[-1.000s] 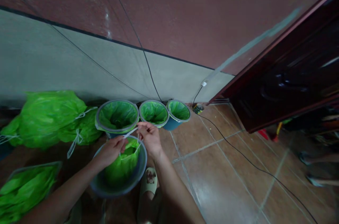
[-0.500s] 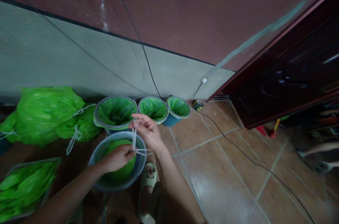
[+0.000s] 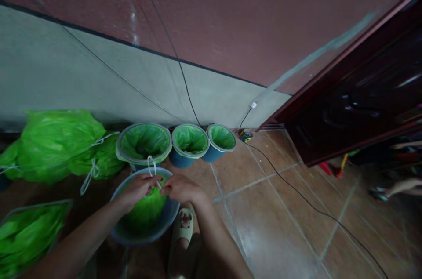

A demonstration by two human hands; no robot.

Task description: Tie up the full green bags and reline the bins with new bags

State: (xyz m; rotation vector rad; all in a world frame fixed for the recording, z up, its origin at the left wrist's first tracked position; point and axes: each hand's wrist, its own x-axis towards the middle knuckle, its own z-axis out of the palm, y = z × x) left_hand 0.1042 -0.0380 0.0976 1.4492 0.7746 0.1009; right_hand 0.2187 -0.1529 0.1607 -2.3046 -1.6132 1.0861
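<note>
Left hand (image 3: 140, 189), right hand (image 3: 181, 189) pinch white drawstring (image 3: 151, 164) tightly; green bag (image 3: 148, 209) seems soft, slippery (probably light): grip there.

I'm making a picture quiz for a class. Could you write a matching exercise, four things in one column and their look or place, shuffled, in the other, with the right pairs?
Things:
1. string
2. bins
3. door
4. basin

Look or place:
A. dark red, on the right of the picture
B. beneath the hands, with a green bag in it
C. white, looped up by the left hand
D. blue, green-lined, three in a row by the wall

Pairs: 1-C, 2-D, 3-A, 4-B.
</note>
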